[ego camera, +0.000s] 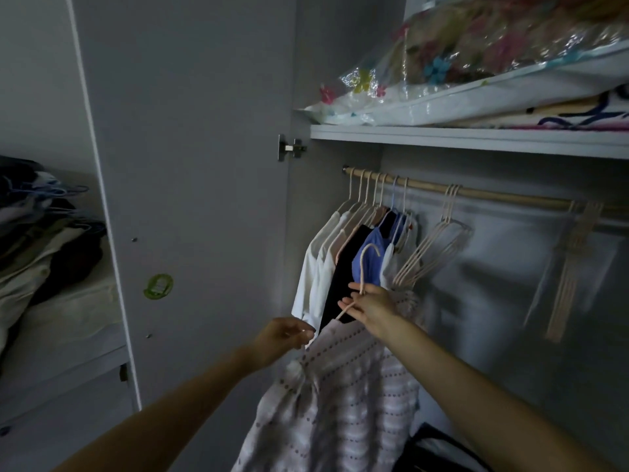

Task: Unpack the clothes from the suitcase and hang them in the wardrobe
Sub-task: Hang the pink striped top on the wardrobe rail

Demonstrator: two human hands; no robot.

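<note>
Dotted ribbed garment [343, 379] hangs from curved-hook hanger [366, 264]

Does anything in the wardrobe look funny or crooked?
Yes. The plastic bag of bedding on the top shelf sticks out past the shelf's front edge at the left. The empty hangers on the rail hang tilted, not straight.

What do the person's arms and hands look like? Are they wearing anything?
Both arms are bare right to the bottom edge of the picture, with no sleeves in sight. The left hand and right hand wear no gloves, and no rings, watch or bracelets show. The dim, slightly blurry picture hides the fingernails.
</note>
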